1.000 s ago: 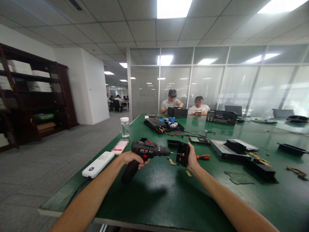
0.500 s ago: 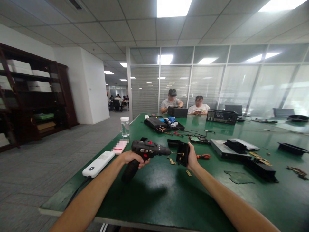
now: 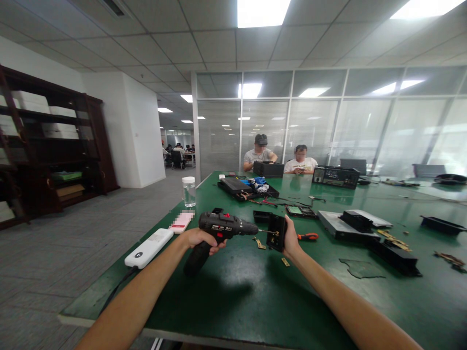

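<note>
My left hand (image 3: 204, 241) is closed around the grip of a black cordless drill (image 3: 222, 226) with red details. Its long thin bit points right and meets the inside of a small black plastic housing (image 3: 276, 234), where brass-coloured bits of metal show. On the housing's right side, my right hand (image 3: 291, 238) grips it upright above the table. Beneath the bit lie small brass-coloured metal strips (image 3: 260, 244) and another brass piece (image 3: 285, 262). Just beyond my right hand rests an orange-and-black screwdriver (image 3: 308, 236), its shaft partly hidden by the hand.
On the green table (image 3: 175, 306) a white power bank (image 3: 149, 247), a phone (image 3: 182, 221) and a clear jar (image 3: 188, 192) stand left. Right are a silver-grey metal case (image 3: 335, 226), black plastic parts (image 3: 397, 256) and a glass shard (image 3: 361, 268). Two people sit at the far side.
</note>
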Demonstrator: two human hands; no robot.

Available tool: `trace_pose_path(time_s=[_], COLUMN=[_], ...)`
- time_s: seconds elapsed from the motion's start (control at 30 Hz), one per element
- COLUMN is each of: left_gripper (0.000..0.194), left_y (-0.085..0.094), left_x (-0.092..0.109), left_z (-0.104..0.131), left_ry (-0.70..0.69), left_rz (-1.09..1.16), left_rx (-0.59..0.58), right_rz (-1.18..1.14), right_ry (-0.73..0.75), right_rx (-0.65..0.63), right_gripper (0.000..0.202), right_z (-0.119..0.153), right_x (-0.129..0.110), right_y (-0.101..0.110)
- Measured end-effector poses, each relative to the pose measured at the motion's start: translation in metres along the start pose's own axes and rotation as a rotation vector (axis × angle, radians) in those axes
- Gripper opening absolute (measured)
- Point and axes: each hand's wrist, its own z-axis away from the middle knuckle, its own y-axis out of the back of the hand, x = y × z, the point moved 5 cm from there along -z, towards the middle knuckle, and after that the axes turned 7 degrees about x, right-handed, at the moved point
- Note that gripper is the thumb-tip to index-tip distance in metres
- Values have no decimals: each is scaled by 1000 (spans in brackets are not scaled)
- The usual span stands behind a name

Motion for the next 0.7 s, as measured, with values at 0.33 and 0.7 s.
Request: trace_pose_path(time_s=[0.33, 0.7], left_gripper=[38, 38], left_y=[0, 0], left_x=[0, 0], left_z=[0, 0], left_ry=[-5, -6], left_rz=[15, 18], left_rx=[-5, -9], right_rz=[-7, -4], right_ry=[0, -11], right_rx=[1, -18], right_gripper=[40, 40], right_z=[0, -2], right_x=[0, 2], right_y=[0, 1])
